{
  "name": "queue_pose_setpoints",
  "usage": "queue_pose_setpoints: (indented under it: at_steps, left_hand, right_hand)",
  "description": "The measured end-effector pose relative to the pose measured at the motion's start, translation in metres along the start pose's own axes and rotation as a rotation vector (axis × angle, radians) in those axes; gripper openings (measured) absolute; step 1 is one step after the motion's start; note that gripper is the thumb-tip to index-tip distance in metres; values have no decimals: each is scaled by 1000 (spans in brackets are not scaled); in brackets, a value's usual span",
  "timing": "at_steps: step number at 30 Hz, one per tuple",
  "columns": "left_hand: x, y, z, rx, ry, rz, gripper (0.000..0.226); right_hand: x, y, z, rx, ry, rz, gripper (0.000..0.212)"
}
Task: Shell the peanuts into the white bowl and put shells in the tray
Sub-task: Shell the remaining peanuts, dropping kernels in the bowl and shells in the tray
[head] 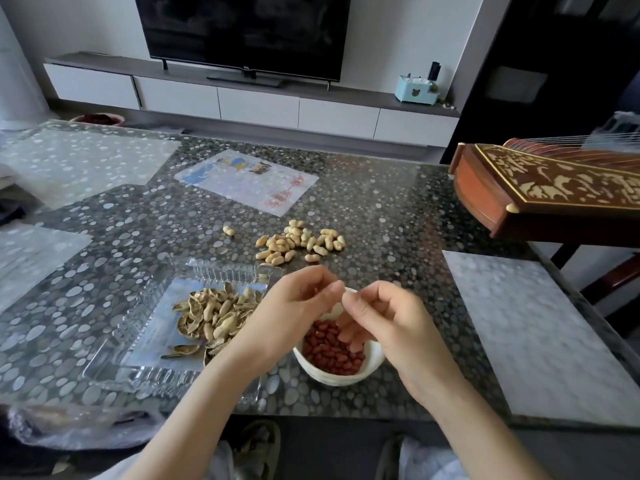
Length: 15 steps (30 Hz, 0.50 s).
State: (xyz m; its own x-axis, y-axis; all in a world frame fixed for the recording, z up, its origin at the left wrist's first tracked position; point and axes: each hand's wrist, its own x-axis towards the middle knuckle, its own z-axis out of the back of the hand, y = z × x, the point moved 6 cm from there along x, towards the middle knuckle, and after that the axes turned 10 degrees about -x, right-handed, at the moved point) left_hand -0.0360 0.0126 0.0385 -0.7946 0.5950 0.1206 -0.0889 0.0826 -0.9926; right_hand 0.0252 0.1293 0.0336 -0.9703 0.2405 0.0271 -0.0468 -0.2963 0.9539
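Observation:
A white bowl (334, 375) with several red-skinned kernels stands near the table's front edge. Left of it is a clear glass tray (145, 344) holding a heap of empty shells (216, 315). A pile of unshelled peanuts (299, 242) lies farther back, with one stray peanut (228, 230) to its left. My left hand (294, 306) and my right hand (384, 317) meet above the bowl's far rim, fingertips pinched together on a peanut shell (341, 295) that is mostly hidden between them.
A wooden zither (554, 188) juts over the table's right side. A picture mat (247, 181) lies at the back, a pale placemat (533, 337) at the right. A plastic bag (69, 424) sits at the front left edge.

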Motion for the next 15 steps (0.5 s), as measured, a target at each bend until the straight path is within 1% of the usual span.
queue_pose_setpoints:
  at_steps: [2, 4, 6, 9, 12, 15]
  left_hand:
    - [1, 2, -6, 7, 46, 1, 24]
    - [1, 3, -8, 19, 71, -1, 25]
    - [1, 2, -9, 24, 58, -13, 22]
    - [2, 0, -9, 41, 10, -44, 20]
    - [3, 3, -11, 55, -33, -54, 21]
    - [3, 8, -16, -48, -62, -1, 26]
  right_hand:
    - [0, -1, 3, -151, 48, 10, 44]
    - [0, 1, 1, -280, 76, 86, 42]
    - [-1, 4, 0, -341, 72, 160, 37]
    - [0, 6, -2, -329, 43, 198, 31]
    - [1, 8, -2, -340, -4, 230, 30]
    - [1, 11, -1, -285, -49, 246, 30]
